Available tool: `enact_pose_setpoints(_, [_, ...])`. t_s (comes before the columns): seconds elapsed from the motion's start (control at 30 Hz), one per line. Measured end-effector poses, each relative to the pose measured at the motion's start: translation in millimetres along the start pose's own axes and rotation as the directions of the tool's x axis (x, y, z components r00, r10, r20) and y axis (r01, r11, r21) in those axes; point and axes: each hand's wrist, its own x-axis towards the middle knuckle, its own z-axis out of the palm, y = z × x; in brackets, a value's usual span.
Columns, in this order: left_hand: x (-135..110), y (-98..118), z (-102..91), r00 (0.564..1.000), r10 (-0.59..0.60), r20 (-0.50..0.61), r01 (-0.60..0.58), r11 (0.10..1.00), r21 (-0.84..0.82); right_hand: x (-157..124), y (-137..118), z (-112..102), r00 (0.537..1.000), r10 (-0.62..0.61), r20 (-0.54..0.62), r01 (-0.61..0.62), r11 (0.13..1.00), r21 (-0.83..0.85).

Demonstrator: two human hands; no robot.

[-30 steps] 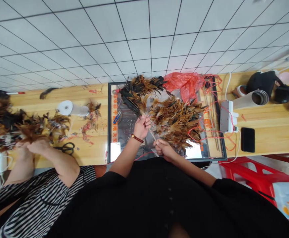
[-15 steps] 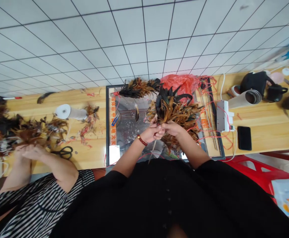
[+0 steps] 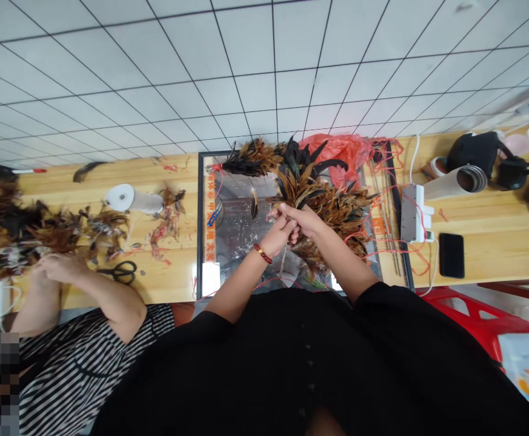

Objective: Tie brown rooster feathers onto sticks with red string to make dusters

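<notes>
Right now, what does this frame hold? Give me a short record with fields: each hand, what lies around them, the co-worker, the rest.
Left hand: closed around a thin stick
Right hand: against the left, below dark feathers; exact grip hidden
Around: brown feathers to the right, blue snips to the left, red bag behind
Co-worker: hands at another feather pile
Rest: scissors, white spool, phone on the table

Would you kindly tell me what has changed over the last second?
The feather bundle swung rightward to point away from the body. The right hand let go of the stick's lower end and joined the left hand at the bundle's base. The phone and scissors stayed put.
</notes>
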Motion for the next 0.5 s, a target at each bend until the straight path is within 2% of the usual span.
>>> enact_pose_setpoints(0.13, [5, 19, -7.6, 0.988, 0.076, -0.135, -0.111, 0.955, -0.274, -4, 15, 9, 0.99, -0.126, -0.057, 0.135, 0.975, 0.178])
enact_pose_setpoints(0.23, [5, 33, -20.3, 0.968, 0.104, -0.227, -0.183, 0.915, -0.36, -18, 46, 18, 0.998, -0.061, -0.007, 0.061, 0.978, 0.198])
enact_pose_setpoints(0.33, [4, 37, -28.0, 0.958, 0.088, -0.275, -0.198, 0.893, -0.405, -35, 77, 29, 1.0, -0.017, -0.007, 0.018, 0.973, 0.231])
enact_pose_setpoints(0.5, [7, 33, -27.4, 0.943, 0.087, -0.322, -0.226, 0.876, -0.425, -50, 100, 40, 0.999, -0.002, -0.043, 0.015, 0.955, 0.298])
